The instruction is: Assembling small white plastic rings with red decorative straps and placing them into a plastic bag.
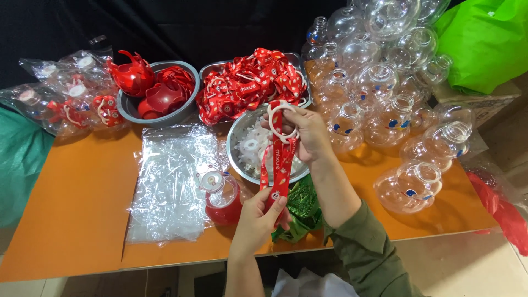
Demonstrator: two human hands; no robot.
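My right hand holds a white plastic ring up over a steel bowl of white rings. A red printed strap is threaded through the ring and hangs down. Lower, near the table's front edge, my left hand pinches the strap's bottom end. A clear bottle with a red base and white lid lies just left of my left hand, and a green foil bag sits under my right forearm.
A metal tray of red straps and a grey bowl of red plastic parts stand at the back. Several clear round bottles crowd the right. Clear plastic bags lie at the left, bagged finished bottles at far left, a bright green bag top right.
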